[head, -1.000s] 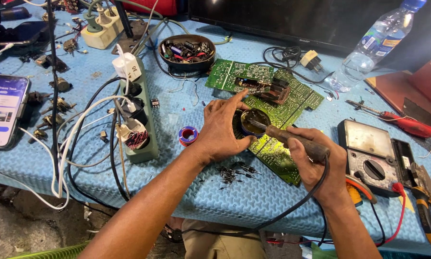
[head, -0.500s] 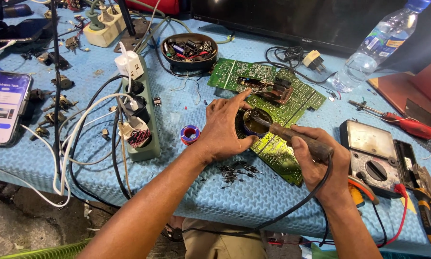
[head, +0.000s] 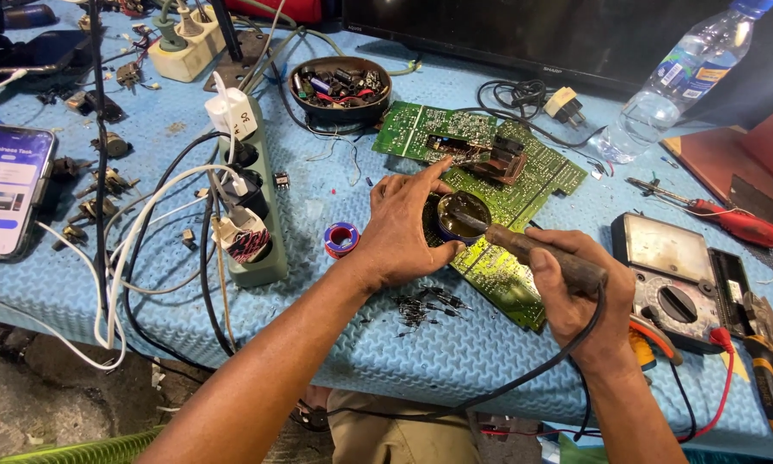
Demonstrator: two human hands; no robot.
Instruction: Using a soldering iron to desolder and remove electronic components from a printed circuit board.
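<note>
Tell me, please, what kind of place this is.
Most likely an electronics repair bench. The right hand holds a soldering iron with its tip in a small round tin that the left hand steadies, over green circuit boards. An analog multimeter lies beside them.

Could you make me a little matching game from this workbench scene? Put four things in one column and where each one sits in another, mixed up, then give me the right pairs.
Things:
1. soldering iron
2. small round tin
3. phone
4. plastic bottle

Places:
A. far right, lying tilted near the screen
B. gripped in the right hand
C. left edge of the table, screen lit
D. steadied by the left hand on the green circuit board

Pairs: 1-B, 2-D, 3-C, 4-A
</note>
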